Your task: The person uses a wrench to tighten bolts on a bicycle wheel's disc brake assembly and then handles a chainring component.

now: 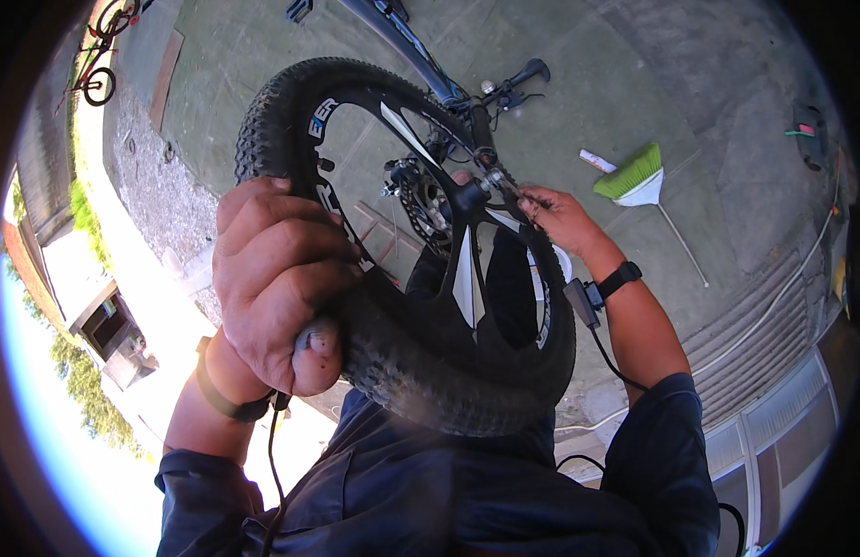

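A bicycle wheel with a knobby black tyre [449,399] and broad black-and-white spokes stands tilted in front of my body. My left hand [281,278] is closed round the tyre on its left side, thumb toward me. On the wheel's far right side, my right hand [565,221] has its fingers pinched together beside the hub [469,197], near a silver metal part [493,180] at the axle. What lies between those fingers is too small to make out. Behind the spokes shows a brake disc [419,206]. The dark blue bicycle frame [393,37] and a handlebar grip [532,71] extend beyond the wheel.
On the grey-green concrete floor to the right lies a broom [634,176] with green bristles, beside a small white cylinder [597,161]. Another bicycle [97,85] is at the far left. Part of a white container [562,264] shows behind the wheel. Cables run from my wrist straps.
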{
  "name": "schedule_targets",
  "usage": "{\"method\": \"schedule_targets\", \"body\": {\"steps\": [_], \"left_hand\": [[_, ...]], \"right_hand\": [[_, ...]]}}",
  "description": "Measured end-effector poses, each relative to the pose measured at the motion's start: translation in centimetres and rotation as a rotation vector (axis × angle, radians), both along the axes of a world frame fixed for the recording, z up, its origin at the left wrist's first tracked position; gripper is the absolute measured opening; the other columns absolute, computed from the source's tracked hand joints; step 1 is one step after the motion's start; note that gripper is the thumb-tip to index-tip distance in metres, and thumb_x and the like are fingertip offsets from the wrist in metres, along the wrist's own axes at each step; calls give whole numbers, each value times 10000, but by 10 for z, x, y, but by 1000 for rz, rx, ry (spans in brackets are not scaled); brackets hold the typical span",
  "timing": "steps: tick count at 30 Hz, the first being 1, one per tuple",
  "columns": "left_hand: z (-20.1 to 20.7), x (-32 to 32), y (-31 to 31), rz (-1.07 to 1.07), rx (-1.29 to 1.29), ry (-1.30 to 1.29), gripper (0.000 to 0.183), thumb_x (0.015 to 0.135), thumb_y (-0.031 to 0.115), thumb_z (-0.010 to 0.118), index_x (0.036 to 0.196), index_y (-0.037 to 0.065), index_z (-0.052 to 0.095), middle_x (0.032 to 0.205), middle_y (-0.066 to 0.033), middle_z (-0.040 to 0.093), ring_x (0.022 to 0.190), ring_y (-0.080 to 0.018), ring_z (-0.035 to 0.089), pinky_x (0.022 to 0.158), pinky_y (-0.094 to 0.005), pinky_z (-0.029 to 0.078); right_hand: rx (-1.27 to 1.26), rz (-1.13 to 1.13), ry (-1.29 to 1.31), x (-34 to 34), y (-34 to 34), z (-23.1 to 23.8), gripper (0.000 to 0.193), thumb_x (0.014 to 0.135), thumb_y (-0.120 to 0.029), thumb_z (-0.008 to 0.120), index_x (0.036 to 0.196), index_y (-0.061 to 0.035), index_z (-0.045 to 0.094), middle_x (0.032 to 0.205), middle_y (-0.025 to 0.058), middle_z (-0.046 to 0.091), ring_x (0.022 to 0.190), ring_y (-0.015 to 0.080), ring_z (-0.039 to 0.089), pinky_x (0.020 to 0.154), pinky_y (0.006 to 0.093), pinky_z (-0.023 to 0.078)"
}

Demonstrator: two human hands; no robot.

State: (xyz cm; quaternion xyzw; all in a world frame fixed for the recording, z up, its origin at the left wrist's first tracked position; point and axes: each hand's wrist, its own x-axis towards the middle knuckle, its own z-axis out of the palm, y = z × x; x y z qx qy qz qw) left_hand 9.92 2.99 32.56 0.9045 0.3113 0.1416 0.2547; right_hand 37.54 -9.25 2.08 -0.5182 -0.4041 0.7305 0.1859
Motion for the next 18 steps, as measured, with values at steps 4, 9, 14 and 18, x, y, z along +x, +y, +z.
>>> {"method": "schedule_targets", "body": {"steps": [4, 9, 14, 18], "left_hand": [[1, 2, -2, 4, 9, 4, 232, 779, 287, 527, 806, 68, 600, 794, -86, 619, 788, -306, 613, 829, -490, 429], [0, 4, -2, -6, 16, -4, 239, 782, 299, 527, 779, 69, 593, 774, -85, 608, 769, -302, 605, 821, -478, 430], [-1, 4, -2, -10, 46, -14, 230, 758, 296, 536, 772, 72, 588, 764, -78, 602, 751, -299, 599, 810, -469, 431], [0, 8, -6, -12, 57, -18, 232, 720, 298, 551, 766, 73, 584, 762, -71, 600, 736, -284, 598, 796, -458, 436]], "right_hand": [[-24, -84, 65, -6, -15, 0, 342, 982, -356, 578, 1117, -49, 646, 747, -55, 499, 656, 49, 440, 610, 221, 393], [42, -73, -15, -11, -11, 8, 343, 994, -384, 550, 1001, -50, 627, 733, -58, 465, 641, 51, 403, 589, 220, 358], [9, -33, -45, -14, -8, 8, 377, 991, -370, 523, 888, -26, 636, 744, 80, 530, 772, 203, 484, 745, 320, 413], [-6, 10, -72, -15, -5, 6, 439, 1000, -410, 481, 851, -20, 617, 714, 95, 514, 772, 218, 490, 732, 346, 410]]}}
